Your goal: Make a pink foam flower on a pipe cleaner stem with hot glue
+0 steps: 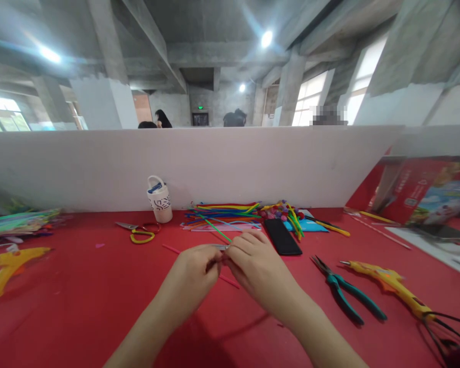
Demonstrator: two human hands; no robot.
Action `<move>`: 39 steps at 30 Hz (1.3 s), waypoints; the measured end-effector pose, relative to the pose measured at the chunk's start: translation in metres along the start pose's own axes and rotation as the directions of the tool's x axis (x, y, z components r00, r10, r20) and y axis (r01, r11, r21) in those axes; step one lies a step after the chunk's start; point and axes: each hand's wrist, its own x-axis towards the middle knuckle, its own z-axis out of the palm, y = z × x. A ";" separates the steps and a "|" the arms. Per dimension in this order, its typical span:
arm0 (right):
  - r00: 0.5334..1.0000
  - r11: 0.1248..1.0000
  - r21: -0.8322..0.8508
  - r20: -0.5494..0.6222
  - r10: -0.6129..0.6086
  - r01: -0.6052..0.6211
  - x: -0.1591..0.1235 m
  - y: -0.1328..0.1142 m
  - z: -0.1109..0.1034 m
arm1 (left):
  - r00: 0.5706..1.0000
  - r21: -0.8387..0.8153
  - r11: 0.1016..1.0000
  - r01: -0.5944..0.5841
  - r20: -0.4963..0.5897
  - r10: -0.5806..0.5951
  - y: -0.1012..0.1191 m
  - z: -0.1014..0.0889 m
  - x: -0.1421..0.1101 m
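Observation:
My left hand [198, 267] and my right hand [253, 263] meet above the red table, fingers pinched together at the fingertips. A thin greyish, shiny piece [220, 247] shows between them; its kind cannot be made out, and my fingers hide most of it. Beneath my hands, a pink pipe cleaner [230, 281] lies across the tabletop, partly covered. A green pipe cleaner [216, 229] runs from the pile behind toward my right hand; whether it touches the fingers is unclear.
Behind lie a pile of coloured pipe cleaners [222, 217], a black phone [282, 237] and pompoms [281, 210]. Teal-handled pliers [345, 291] and a yellow glue gun [391, 283] are right. Scissors [141, 235], a white cup [161, 204] and another glue gun [11, 268] are left. A white partition [253, 163] stands behind.

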 end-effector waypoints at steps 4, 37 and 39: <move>0.997 0.975 0.209 0.024 0.075 -0.078 -0.004 0.004 -0.010 | 0.973 -0.109 0.989 0.102 0.218 -0.077 0.005 -0.007 -0.002; 1.000 0.969 -0.246 -0.018 -0.011 0.006 -0.003 -0.010 0.013 | 0.996 0.313 0.947 -0.069 -0.034 0.083 -0.004 0.004 0.001; 0.999 0.975 -0.220 0.005 -0.041 0.041 -0.004 -0.009 0.013 | 0.995 0.314 0.948 -0.057 -0.055 0.078 -0.005 0.007 0.001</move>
